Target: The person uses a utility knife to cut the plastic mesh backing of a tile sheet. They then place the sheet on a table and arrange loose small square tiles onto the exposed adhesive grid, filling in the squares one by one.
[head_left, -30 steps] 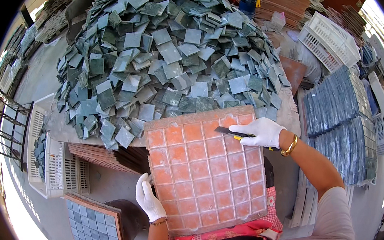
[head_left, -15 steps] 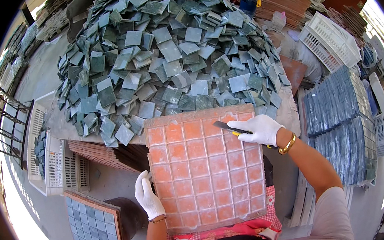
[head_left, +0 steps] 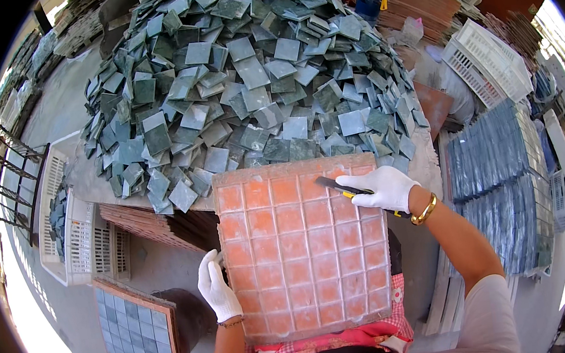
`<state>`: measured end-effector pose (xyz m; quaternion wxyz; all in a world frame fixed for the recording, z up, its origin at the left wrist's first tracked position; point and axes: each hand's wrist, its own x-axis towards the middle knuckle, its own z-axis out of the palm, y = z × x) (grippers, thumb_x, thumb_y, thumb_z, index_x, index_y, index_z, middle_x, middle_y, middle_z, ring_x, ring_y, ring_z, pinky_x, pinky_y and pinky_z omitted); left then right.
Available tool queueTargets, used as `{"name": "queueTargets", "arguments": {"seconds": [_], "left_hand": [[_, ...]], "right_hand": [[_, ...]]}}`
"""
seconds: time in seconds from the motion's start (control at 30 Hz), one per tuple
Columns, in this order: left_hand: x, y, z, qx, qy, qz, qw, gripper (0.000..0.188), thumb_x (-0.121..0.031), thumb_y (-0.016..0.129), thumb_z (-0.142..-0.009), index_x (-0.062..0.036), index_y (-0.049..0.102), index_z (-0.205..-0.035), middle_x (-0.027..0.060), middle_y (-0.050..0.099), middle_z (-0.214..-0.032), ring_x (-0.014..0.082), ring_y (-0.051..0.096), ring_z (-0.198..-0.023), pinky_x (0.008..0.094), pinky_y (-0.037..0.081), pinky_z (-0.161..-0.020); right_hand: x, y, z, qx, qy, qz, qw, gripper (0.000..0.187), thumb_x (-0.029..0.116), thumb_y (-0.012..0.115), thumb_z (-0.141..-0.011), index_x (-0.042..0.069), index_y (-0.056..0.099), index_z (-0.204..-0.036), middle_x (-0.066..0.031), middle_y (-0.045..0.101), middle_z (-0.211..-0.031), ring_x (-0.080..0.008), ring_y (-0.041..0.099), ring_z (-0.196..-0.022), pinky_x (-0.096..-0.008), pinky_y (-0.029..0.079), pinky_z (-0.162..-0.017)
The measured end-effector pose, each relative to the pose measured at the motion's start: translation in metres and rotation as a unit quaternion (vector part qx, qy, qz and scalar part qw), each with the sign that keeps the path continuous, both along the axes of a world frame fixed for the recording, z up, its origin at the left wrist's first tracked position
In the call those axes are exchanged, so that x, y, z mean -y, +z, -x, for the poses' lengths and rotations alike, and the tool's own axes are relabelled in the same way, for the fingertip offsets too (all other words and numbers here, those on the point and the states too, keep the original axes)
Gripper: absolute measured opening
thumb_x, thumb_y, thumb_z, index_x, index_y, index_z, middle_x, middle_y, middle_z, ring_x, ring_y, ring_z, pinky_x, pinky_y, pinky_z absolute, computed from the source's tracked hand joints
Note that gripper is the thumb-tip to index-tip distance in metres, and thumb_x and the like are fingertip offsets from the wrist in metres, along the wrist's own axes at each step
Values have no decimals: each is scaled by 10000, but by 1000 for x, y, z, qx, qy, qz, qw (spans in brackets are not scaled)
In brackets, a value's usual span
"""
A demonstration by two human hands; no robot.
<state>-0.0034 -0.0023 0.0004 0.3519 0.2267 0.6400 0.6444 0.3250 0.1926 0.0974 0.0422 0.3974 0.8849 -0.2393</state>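
A square orange-red board (head_left: 291, 267) with raised whitish ridges in a grid lies over my lap, its far edge against the pile of tiles. My left hand (head_left: 218, 288), in a white glove, is closed at the board's left edge, its fingers bent and partly out of sight. In my white-gloved right hand (head_left: 387, 189) is a utility knife (head_left: 345, 188) with a black and yellow handle, held over the board's upper right cells. Its grey blade points left; I cannot tell whether it touches the surface. No tiles lie in the grid.
Loose green-grey square tiles (head_left: 252, 77) are heaped on the table (head_left: 431, 169) ahead. White plastic crates stand at left (head_left: 88, 243) and far right (head_left: 482, 62). A tile-filled board (head_left: 134, 330) leans at lower left. Bundled tiles (head_left: 498, 190) are stacked at right.
Almost nothing differs. The knife and my right hand have shifted very slightly to the right; my left hand keeps its place at the board's edge.
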Motion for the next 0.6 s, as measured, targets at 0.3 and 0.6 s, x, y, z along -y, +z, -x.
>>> {"name": "queueTargets", "arguments": {"seconds": [0.3,0.6], "left_hand": [[-3,5,-3,-1,3,-3,1000,294,-118,419,-979,63,570,-1153,137,636,-1068,184,592,-964,305,454,-878],[-3,2,0,-1,9,0,1000,295,-117,426,-978,60,570,-1164,114,634,-1068,162,573,-978,286,422,-901]], "right_hand": [[12,21,4,117,-3,77,990,520,364,538,-849,227,495,-1348,-164,666,-977,-336,640,-800,-403,502,-739],[34,4,-3,31,12,21,999,513,388,486,-895,248,440,-1386,-143,655,-856,-330,626,-759,-426,491,-681]]}}
